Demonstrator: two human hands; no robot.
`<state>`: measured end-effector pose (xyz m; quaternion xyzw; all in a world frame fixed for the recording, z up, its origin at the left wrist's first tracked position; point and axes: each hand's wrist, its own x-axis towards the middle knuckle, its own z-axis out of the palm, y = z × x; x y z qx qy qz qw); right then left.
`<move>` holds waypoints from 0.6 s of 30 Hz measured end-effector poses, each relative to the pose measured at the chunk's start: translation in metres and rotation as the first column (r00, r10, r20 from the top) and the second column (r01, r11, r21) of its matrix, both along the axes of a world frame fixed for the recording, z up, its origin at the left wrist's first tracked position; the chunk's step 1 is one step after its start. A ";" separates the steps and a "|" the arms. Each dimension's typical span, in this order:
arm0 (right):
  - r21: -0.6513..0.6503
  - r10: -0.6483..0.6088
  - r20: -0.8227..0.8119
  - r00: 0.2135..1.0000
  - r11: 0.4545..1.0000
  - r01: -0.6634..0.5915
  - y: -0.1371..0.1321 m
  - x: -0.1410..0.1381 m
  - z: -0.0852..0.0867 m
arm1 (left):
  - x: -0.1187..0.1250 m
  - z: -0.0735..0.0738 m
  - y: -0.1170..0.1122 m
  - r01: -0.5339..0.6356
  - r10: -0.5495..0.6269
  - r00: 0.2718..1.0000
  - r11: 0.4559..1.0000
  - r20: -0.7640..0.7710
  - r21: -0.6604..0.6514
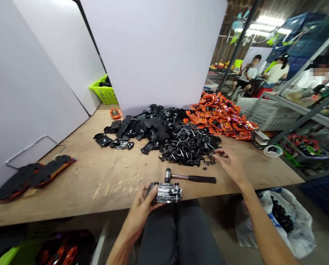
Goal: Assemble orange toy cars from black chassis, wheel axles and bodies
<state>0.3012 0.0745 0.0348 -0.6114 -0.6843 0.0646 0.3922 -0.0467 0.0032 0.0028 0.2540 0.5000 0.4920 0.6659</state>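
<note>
Holding a toy car underbody (pixel 164 193) in my left hand (pixel 139 215) right at the edge of the plywood bench (pixel 111 184), my right hand (pixel 230 165) open and spread at the heap of black wheeled parts (pixel 186 141), small hammer (pixel 190 177) lying between. Plenty still sits piled up, orange car shells (pixel 219 117) heaped behind, white panel (pixel 153 55) beyond.

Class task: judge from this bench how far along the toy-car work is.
Done: a few black-and-orange car bodies lie joined at far left. In hand: the left hand holds a silver-and-black car base. Remaining: a big heap of wheeled black bases, the right hand at its edge, and orange bodies.
</note>
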 end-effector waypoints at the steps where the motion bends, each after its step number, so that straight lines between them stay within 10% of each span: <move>1: -0.013 -0.025 0.025 0.999 1.000 0.025 0.004 0.026 -0.005 | 0.011 -0.004 0.000 0.009 -0.009 1.000 1.000 0.016 -0.007; 8: -0.063 -0.092 0.127 0.988 0.993 0.100 0.077 0.098 -0.017 | 0.069 -0.015 0.033 0.015 -0.018 0.999 0.998 0.050 0.053; 18: -0.083 -0.342 0.259 0.903 0.924 0.374 0.179 0.133 0.014 | 0.067 -0.004 0.046 0.043 -0.046 0.994 0.999 0.103 0.025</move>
